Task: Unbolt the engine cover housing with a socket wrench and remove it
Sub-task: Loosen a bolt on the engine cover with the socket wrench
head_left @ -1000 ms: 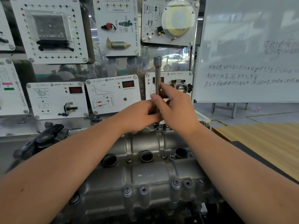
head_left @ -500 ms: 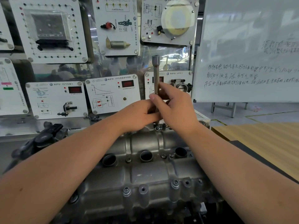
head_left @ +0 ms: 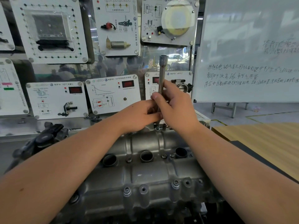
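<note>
A grey cast engine cover housing [head_left: 145,175] fills the lower middle of the head view, with three round wells along its centre and bolts along its near and far edges. A long steel socket wrench shaft [head_left: 161,73] stands upright over a bolt [head_left: 157,127] at the housing's far edge. My right hand [head_left: 176,107] grips the shaft, thumb and fingers wrapped around it. Just below it, my left hand [head_left: 139,115] holds the lower part of the shaft. The tool's lower end is hidden by both hands.
Wall-mounted training panels [head_left: 113,92] with gauges and sensors stand just behind the engine. A whiteboard [head_left: 249,54] with handwriting is at the right. A wooden table top [head_left: 267,141] lies to the right. A black engine part [head_left: 43,139] sits at the left.
Both hands stay on the upright shaft in nearly the same place; only a slight shift of fingers and view shows.
</note>
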### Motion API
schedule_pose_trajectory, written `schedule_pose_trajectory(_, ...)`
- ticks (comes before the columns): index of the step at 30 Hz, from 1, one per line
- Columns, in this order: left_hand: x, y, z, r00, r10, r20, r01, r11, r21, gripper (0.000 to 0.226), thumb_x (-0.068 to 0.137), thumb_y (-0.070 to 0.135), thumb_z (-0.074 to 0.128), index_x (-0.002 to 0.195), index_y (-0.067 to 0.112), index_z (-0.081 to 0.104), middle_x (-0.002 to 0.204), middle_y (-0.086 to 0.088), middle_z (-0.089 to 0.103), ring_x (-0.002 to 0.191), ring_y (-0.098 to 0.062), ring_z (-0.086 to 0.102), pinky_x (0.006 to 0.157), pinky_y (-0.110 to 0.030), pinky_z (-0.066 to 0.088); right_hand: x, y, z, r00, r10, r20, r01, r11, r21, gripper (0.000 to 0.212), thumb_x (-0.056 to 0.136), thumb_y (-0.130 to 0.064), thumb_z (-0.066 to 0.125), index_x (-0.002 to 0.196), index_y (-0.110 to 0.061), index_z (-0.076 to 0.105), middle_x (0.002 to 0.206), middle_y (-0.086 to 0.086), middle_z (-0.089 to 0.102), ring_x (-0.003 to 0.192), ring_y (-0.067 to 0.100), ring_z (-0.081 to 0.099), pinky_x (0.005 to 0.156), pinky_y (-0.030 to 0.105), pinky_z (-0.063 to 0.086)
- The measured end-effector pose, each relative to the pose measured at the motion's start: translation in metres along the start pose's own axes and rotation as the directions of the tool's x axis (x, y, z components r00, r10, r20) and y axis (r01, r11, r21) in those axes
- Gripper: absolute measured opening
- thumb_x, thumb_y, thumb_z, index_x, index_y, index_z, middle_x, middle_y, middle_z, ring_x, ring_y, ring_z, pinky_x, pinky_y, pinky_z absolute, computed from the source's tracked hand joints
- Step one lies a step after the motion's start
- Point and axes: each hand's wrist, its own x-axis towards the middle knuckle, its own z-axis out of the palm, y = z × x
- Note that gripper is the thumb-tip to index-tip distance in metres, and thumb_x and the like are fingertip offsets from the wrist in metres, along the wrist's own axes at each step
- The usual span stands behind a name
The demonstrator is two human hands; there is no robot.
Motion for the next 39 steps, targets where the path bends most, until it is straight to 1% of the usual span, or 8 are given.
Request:
schedule_pose_trajectory(5, -0.0012, 0.0003, -0.0010, 1.000, -0.015, 0.004, 0.015, 1.000, -0.018, 0.019, 0.102, 0.039, 0.055, 0.113, 0.027, 0.066, 0.103, 0.001, 0.075, 0.099, -0.023, 0.070, 0.093, -0.053, 0.053, 0.0005, 0.0005, -0.0012, 0.998, 0.044, 0.041, -0.046, 0.998, 0.048, 0.035, 0.103, -0.022, 0.051, 0.138, -0.017, 0.050, 0.094, 0.006, 0.076, 0.083, 0.021, 0.070, 0.077, 0.044, 0.057)
schedule_pose_trajectory(8, 0.0010, -0.0005, -0.0017, 1.000, -0.006, -0.009, 0.006, 1.000, 0.005, 0.008, 0.101, 0.038, 0.058, 0.106, 0.038, 0.065, 0.100, 0.009, 0.074, 0.092, -0.006, 0.070, 0.086, -0.038, 0.055, 0.0001, 0.0005, -0.0007, 0.996, 0.072, 0.056, -0.075, 0.996, 0.053, 0.056, 0.102, -0.027, 0.056, 0.153, -0.020, 0.034, 0.098, 0.000, 0.076, 0.088, 0.013, 0.070, 0.081, 0.034, 0.055)
schedule_pose_trajectory(13, 0.0015, 0.0013, -0.0007, 1.000, 0.006, -0.026, -0.006, 1.000, 0.015, 0.009, 0.099, 0.032, 0.062, 0.103, 0.039, 0.066, 0.097, 0.009, 0.075, 0.089, -0.005, 0.070, 0.088, -0.038, 0.057, 0.0000, 0.0007, 0.0007, 0.999, -0.001, 0.033, 0.001, 1.000, 0.008, 0.031, 0.100, -0.023, 0.058, 0.131, -0.018, 0.061, 0.100, -0.005, 0.075, 0.088, 0.007, 0.067, 0.081, 0.029, 0.052)
schedule_pose_trajectory(19, -0.0008, 0.0019, -0.0005, 1.000, -0.003, -0.005, 0.003, 1.000, -0.003, 0.018, 0.104, 0.034, 0.055, 0.114, 0.023, 0.066, 0.103, 0.001, 0.074, 0.098, -0.017, 0.070, 0.093, -0.047, 0.054, 0.0005, 0.0029, -0.0002, 0.997, 0.059, 0.049, -0.061, 0.997, 0.051, 0.049, 0.103, -0.022, 0.052, 0.150, -0.016, 0.039, 0.100, -0.001, 0.076, 0.088, 0.014, 0.070, 0.080, 0.036, 0.055)
schedule_pose_trajectory(25, 0.0026, 0.0006, -0.0007, 1.000, 0.009, -0.022, -0.008, 0.999, 0.044, 0.010, 0.098, 0.035, 0.062, 0.105, 0.043, 0.062, 0.099, 0.013, 0.074, 0.092, -0.003, 0.069, 0.089, -0.037, 0.056, 0.0004, 0.0025, 0.0019, 1.000, -0.023, 0.013, 0.022, 1.000, 0.008, 0.023, 0.099, -0.023, 0.060, 0.121, -0.018, 0.063, 0.093, -0.008, 0.072, 0.084, 0.004, 0.064, 0.073, 0.013, 0.048)
schedule_pose_trajectory(32, 0.0008, -0.0016, 0.0005, 1.000, 0.008, 0.002, -0.008, 1.000, -0.003, 0.015, 0.104, 0.035, 0.053, 0.114, 0.031, 0.064, 0.106, 0.005, 0.073, 0.100, -0.013, 0.069, 0.095, -0.046, 0.054, 0.0013, 0.0030, 0.0006, 0.997, 0.047, 0.054, -0.048, 0.998, 0.026, 0.041, 0.104, -0.024, 0.050, 0.144, -0.016, 0.045, 0.098, 0.005, 0.076, 0.091, 0.021, 0.070, 0.080, 0.042, 0.056)
schedule_pose_trajectory(35, 0.0028, -0.0017, -0.0010, 1.000, 0.009, -0.003, -0.009, 0.999, 0.042, 0.010, 0.103, 0.036, 0.056, 0.103, 0.043, 0.061, 0.098, 0.014, 0.073, 0.089, 0.000, 0.067, 0.086, -0.036, 0.055, 0.0012, 0.0042, 0.0015, 0.997, 0.052, 0.049, -0.054, 0.998, 0.039, 0.054, 0.101, -0.028, 0.056, 0.151, -0.018, 0.037, 0.100, -0.003, 0.075, 0.087, 0.013, 0.069, 0.080, 0.032, 0.054)
schedule_pose_trajectory(39, 0.0025, 0.0013, -0.0004, 1.000, 0.022, -0.019, -0.022, 0.999, 0.023, 0.011, 0.099, 0.036, 0.060, 0.103, 0.046, 0.063, 0.096, 0.016, 0.074, 0.090, -0.001, 0.069, 0.083, -0.032, 0.054, 0.0016, 0.0048, 0.0024, 1.000, -0.019, -0.003, 0.019, 1.000, 0.009, 0.029, 0.100, -0.024, 0.058, 0.128, -0.020, 0.058, 0.090, -0.009, 0.073, 0.081, 0.005, 0.066, 0.072, 0.022, 0.052)
